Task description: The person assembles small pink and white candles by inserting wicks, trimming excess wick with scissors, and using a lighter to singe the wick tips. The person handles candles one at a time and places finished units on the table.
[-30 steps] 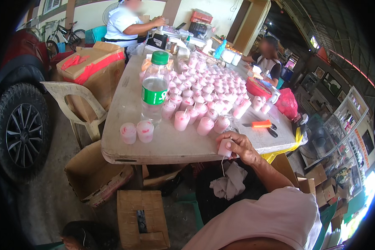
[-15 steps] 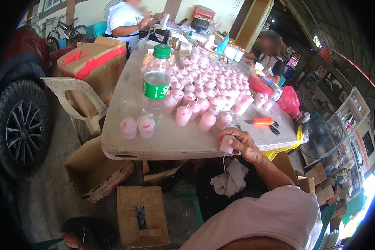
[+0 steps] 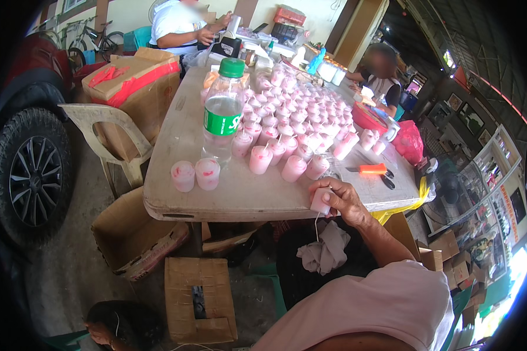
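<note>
My right hand (image 3: pixel 341 202) is closed around a pale pink candle (image 3: pixel 320 200) at the table's near edge, its thumb against the side. A white wick hangs below the candle toward a grey cloth (image 3: pixel 325 248) on my dark lap. My left hand is not in view. Close beyond the hand stand pink candles in clear cups, one of them a cup candle (image 3: pixel 294 168); behind it stretches a dense group of pink candles (image 3: pixel 301 117) with wicks upright. To the left, two cup candles (image 3: pixel 195 175) stand apart beside a clear bottle with a green cap (image 3: pixel 222 131).
An orange-handled cutter (image 3: pixel 372 169) lies on the table (image 3: pixel 164 169), near a pink bag (image 3: pixel 407 143). Two people work across the table. A plastic chair (image 3: pixel 114 134), cardboard boxes (image 3: pixel 199 298) and a vehicle wheel (image 3: pixel 32 172) are left and below; fans stand right.
My right hand keeps hold of the candle with little movement. The view has shifted slightly. At the far left, the person's hands have changed position around a white object.
</note>
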Motion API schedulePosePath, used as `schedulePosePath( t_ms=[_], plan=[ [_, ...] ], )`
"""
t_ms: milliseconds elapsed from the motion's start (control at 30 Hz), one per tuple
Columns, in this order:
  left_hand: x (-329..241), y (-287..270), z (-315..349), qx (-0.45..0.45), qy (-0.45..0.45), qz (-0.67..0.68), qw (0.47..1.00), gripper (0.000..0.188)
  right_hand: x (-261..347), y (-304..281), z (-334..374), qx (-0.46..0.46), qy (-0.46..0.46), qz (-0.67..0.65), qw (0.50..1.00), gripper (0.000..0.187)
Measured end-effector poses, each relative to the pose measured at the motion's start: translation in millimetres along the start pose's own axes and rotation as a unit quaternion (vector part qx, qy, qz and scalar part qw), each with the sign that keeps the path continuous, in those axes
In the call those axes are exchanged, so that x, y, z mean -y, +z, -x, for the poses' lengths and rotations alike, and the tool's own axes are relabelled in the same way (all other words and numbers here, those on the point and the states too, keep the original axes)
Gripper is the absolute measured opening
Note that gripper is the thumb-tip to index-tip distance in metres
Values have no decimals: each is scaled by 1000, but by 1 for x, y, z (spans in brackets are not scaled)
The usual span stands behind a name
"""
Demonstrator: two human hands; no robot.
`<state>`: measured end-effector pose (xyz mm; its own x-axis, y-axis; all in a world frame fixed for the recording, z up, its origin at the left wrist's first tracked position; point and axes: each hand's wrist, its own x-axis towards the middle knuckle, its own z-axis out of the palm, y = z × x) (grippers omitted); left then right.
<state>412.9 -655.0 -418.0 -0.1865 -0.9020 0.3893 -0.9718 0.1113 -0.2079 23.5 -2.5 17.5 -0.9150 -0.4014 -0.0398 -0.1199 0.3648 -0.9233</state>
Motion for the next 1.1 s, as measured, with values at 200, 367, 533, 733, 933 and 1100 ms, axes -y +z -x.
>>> schedulePosePath(
  t_ms=[200, 367, 533, 733, 933, 1100],
  plan=[
    [0, 1, -1, 14, 5, -25, 1000, 13, -1, 1, -1, -8, -13, 24, 1000, 46],
    [1, 11, -2, 30, -18, 16, 999, 17, -1, 0, 0, 0, -2, 2, 1000, 39],
    [4, 18, 0, 7, -3, 13, 1000, 19, 1, -1, 0, 0, 10, 10, 1000, 38],
    [-1, 6, -1, 32, -16, 1, 999, 16, 1, 0, 0, 2, 4, 7, 1000, 39],
    [1, 8, 1, 13, -2, 7, 1000, 16, -1, -1, 0, -1, 3, 15, 1000, 39],
    [8, 37, -2, -53, 11, -77, 996, 27, -1, -1, 0, 1, 3, 19, 1000, 39]
  ],
)
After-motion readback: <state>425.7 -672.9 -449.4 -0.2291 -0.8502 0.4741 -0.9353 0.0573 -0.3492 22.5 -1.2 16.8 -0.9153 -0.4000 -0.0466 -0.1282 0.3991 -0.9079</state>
